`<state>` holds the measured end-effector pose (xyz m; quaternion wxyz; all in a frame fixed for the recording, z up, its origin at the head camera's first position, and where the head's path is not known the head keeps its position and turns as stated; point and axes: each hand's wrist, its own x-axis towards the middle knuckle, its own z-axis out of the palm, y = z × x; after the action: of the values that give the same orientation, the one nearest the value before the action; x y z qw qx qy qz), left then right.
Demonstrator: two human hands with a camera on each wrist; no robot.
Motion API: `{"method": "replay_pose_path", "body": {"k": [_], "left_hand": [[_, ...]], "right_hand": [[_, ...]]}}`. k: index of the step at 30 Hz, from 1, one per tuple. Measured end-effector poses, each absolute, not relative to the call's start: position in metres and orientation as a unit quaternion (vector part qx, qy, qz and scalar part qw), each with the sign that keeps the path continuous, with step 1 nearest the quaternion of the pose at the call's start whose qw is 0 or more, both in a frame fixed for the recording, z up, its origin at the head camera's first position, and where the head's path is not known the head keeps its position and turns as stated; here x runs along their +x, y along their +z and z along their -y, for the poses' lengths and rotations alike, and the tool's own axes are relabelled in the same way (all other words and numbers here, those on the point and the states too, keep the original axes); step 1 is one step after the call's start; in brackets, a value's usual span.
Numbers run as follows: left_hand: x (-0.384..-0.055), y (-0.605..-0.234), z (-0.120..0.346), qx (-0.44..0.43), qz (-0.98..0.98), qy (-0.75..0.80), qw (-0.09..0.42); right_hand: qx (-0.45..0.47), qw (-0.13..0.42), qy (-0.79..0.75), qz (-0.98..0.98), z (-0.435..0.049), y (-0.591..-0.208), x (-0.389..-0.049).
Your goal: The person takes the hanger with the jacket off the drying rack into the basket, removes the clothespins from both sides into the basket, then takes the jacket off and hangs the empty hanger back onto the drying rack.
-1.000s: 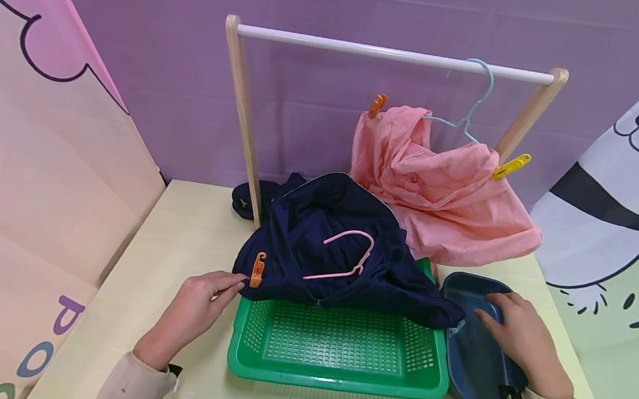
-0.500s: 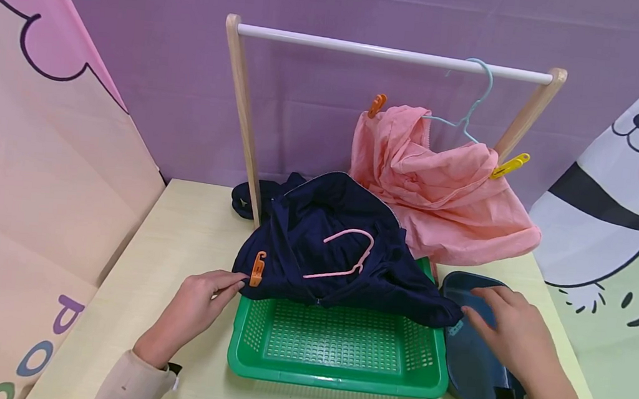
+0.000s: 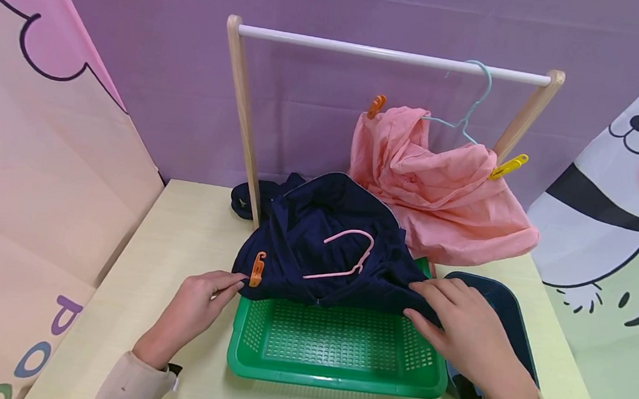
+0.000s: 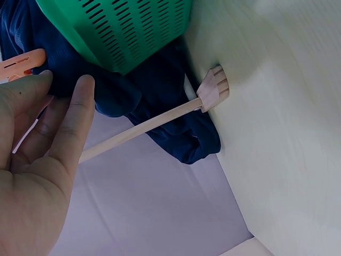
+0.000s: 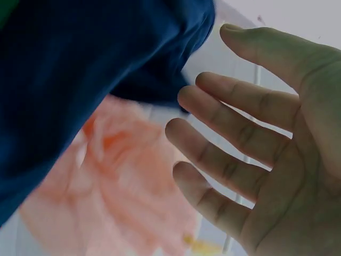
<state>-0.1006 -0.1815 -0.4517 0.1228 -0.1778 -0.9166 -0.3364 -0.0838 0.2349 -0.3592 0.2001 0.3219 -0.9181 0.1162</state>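
Left hand: thumb and forefinger pinch the front left edge of the navy garment, just beside an orange clip; left hand sits low over the tabletop.
Right hand: right hand is over the garment's right end, fingers spread and straight, gripping nothing; whether they touch the cloth, I cannot tell.
Navy garment: draped across the back of the green basket, zip edge raised behind.
Pink hanger: the pink hanger lies on the garment, its hook showing.
Dark blue tray: right of the basket, the dark blue tray is partly hidden by the right hand.
Rack: the rack's white rail carries a light blue hanger with a pink garment.
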Motion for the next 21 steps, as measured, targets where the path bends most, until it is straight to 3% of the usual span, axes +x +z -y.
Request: {"method": "replay_pose_path", "body": {"k": [12, 21], "left_hand": [[-0.099, -0.454, 0.184, -0.179, 0.911, -0.343, 0.143], [-0.101, -0.454, 0.182, -0.187, 0.908, -0.344, 0.148]], "right_hand": [[0.438, 0.210, 0.098, 0.869, -0.148, -0.345, -0.102], [0.459, 0.163, 0.095, 0.868, -0.085, -0.345, -0.123]]}}
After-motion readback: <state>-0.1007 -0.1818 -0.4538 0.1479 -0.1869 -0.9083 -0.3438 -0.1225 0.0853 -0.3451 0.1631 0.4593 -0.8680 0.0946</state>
